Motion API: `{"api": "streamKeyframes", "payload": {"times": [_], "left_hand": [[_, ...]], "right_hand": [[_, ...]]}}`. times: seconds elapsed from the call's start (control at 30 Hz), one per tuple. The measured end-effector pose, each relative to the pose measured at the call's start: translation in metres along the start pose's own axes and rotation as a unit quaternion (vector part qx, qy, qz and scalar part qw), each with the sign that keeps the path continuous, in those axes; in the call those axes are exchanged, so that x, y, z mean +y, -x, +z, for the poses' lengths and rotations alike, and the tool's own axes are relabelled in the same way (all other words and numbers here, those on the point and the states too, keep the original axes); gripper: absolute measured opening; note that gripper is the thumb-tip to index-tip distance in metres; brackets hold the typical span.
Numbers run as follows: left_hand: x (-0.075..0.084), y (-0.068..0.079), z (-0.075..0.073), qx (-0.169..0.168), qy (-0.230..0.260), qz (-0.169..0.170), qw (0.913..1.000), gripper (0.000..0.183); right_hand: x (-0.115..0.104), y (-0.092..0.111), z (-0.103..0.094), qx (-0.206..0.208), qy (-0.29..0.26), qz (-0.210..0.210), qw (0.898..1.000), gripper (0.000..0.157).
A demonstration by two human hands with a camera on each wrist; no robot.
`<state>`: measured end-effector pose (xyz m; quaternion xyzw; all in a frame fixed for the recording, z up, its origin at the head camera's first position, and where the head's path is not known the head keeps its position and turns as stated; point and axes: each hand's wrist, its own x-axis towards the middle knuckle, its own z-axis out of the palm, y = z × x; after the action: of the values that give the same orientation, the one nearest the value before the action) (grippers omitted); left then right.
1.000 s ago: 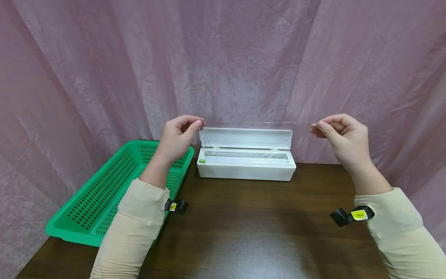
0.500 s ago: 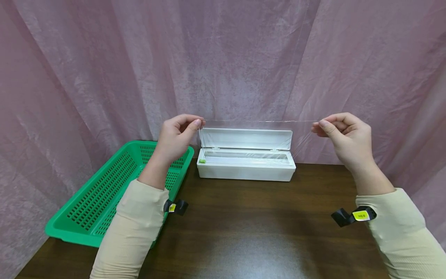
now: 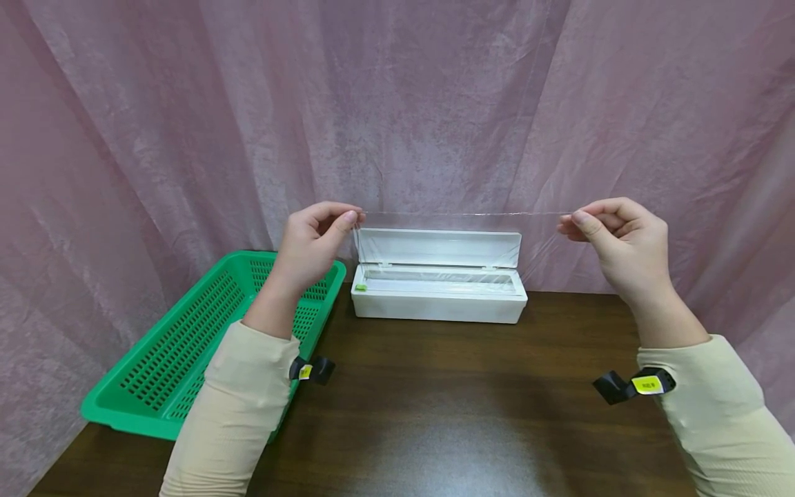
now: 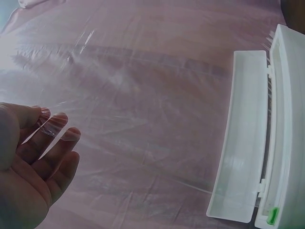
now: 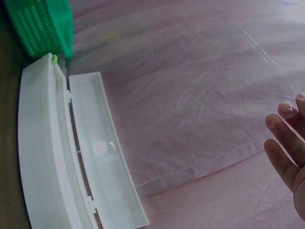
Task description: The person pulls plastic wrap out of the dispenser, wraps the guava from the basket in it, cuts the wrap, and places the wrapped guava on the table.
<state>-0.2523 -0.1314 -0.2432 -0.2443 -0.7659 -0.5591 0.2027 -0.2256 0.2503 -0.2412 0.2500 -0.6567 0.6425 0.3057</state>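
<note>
A sheet of clear plastic wrap [image 3: 472, 214] stretches between my two hands, its top edge showing as a thin bright line. My left hand [image 3: 315, 241] pinches one corner between thumb and fingers. The opposite corner is pinched by my right hand [image 3: 624, 241], level with the left. Below and behind the film stands a white plastic wrap dispenser box [image 3: 439, 307], its lid [image 3: 439, 248] raised. From the hands the film runs down to the box. In the left wrist view, the wrap [image 4: 133, 129] spreads beyond the fingertips; a small green slider [image 4: 272, 215] sits at the box's end.
A green perforated plastic basket [image 3: 180, 331] stands on the left of the dark wooden table [image 3: 447, 400], partly behind my left forearm. A pink curtain [image 3: 435, 103] hangs right behind the box.
Both hands have risen slightly and drawn a little farther apart, with the wrap's edge rising too. The box and basket have stayed where they were.
</note>
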Motion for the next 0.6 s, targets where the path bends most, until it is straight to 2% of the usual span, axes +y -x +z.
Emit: {"api": "streamKeyframes", "payload": {"times": [0.4,0.6], "left_hand": [[-0.0012,0.0029,0.0006,-0.003,0.021,0.002,0.9998,0.023],[-0.004,0.0081,0.0025,-0.007,0.026,-0.003,0.9996,0.022]], "right_hand": [[-0.0007,0.0022,-0.0016,0.0,-0.029,-0.004,1.0,0.007],[0.0012,0.0064,-0.0033,-0.009,-0.015,0.004,1.0,0.007]]}}
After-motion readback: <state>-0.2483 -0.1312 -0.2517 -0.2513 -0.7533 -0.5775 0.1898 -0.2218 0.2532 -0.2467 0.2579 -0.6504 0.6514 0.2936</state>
